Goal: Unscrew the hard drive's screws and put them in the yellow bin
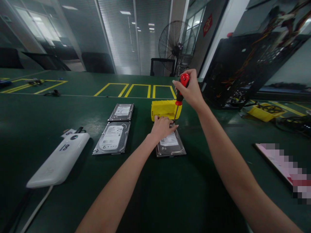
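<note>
My right hand (191, 89) is wrapped round the red and black handle of a screwdriver (179, 97). The shaft points down, slightly tilted, to the far end of a hard drive (171, 147). My left hand (162, 126) lies over that far end with bent fingers, holding the drive on the table. Its fingertips are close to the screwdriver's tip, which they partly hide, so I cannot tell whether a screw is there. Just behind the drive stands a yellow plastic box (161, 109).
Two more hard drives lie to the left, a nearer one (113, 137) and a farther one (121, 111). A white power bank (60, 160) with a cable is at left. At right are an open computer case (225, 71), a yellow tray (264, 111) and a phone-like slab (274, 158).
</note>
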